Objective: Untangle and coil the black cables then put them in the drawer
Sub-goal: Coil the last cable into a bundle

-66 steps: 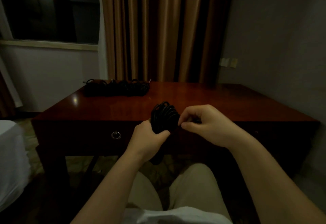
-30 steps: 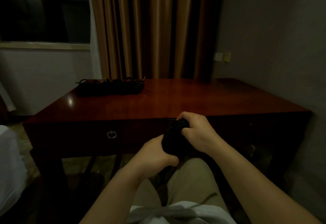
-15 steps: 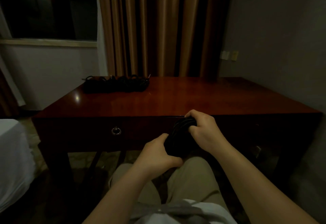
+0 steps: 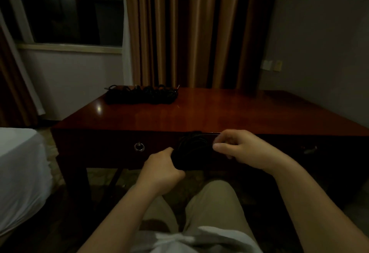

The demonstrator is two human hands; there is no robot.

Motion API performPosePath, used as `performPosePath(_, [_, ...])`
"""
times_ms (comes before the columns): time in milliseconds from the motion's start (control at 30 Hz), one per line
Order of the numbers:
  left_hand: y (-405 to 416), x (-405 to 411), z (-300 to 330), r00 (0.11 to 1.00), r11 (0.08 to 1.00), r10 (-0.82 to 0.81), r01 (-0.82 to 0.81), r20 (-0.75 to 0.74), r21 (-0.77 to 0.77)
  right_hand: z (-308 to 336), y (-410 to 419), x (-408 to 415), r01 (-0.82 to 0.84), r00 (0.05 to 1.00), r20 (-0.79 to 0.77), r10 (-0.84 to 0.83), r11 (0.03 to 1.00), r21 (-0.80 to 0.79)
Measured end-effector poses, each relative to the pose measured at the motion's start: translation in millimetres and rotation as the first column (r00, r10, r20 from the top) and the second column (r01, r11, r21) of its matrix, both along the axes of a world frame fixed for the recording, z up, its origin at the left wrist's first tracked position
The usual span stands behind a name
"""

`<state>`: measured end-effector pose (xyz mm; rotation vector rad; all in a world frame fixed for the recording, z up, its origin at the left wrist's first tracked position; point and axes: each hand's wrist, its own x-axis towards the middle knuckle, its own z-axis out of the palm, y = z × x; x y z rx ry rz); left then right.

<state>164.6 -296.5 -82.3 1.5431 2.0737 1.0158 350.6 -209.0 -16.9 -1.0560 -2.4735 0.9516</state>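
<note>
Tight black cable coil in both hands' grip, left, right.

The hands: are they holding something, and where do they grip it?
Yes, a coiled black cable. The left hand grips the bundle's lower left end; the right hand pinches its upper right side, just in front of the desk.

The room is dim and the colours look muddy. A small glare spot shines on the desk top at the left. Lower corners fall into darkness, and edges bend slightly.
</note>
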Motion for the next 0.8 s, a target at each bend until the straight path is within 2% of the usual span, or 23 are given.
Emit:
performPosePath(67, [-3,-4,-1,0.983,0.999,-0.03,0.024,-0.179,-0.037,9,-2,3,-0.07,0.997,0.033,0.066,0.992,0.109])
performPosePath(133, [-6,-3,-2,0.928,0.99,-0.135,0.11,-0.348,-0.093,19,-2,-3,-0.104,0.995,0.019,0.102,0.972,0.212])
performPosePath(233, [-12,5,5,0.833,0.944,-0.33,0.293,-0.443,-0.152,27,8,-16,-0.065,0.994,-0.061,0.093,0.928,0.366])
performPosePath(333, [-23,10,20,0.854,0.914,-0.393,0.403,-0.34,-0.044,20,21,-25,0.024,0.981,-0.189,0.048,0.931,0.363])
performPosePath(433, [-33,9,28,0.9,0.897,-0.392,0.419,-0.189,0.137,-4,28,-33,0.066,0.957,-0.29,-0.006,0.978,0.198])
performPosePath(500, [-38,9,30,0.911,0.885,-0.407,0.412,-0.068,0.22,-21,22,-39,-0.004,0.92,-0.392,-0.004,1.0,-0.018])
performPosePath(567, [-41,9,30,0.908,0.874,-0.415,0.378,0.064,0.306,-37,10,-46,-0.061,0.824,-0.547,-0.148,0.937,-0.345])
performPosePath(600, [-42,7,30,0.908,0.876,-0.401,0.342,0.12,0.34,-43,5,-47,-0.049,0.781,-0.581,-0.23,0.905,-0.424])
performPosePath(633, [-41,4,30,0.916,0.887,-0.366,0.29,0.163,0.36,-48,-1,-46,-0.012,0.756,-0.593,-0.279,0.899,-0.438])
performPosePath(667, [-39,0,29,0.931,0.905,-0.304,0.215,0.204,0.366,-52,-4,-44,0.032,0.768,-0.587,-0.257,0.93,-0.365])
performPosePath(733, [-30,-13,24,0.954,0.944,-0.093,-0.006,0.284,0.33,-59,-11,-38,0.048,0.85,-0.511,-0.129,0.985,-0.169])
performPosePath(800, [-20,-26,20,0.935,0.945,0.103,-0.198,0.34,0.26,-63,-17,-36,0.021,0.926,-0.376,-0.046,0.997,-0.071])
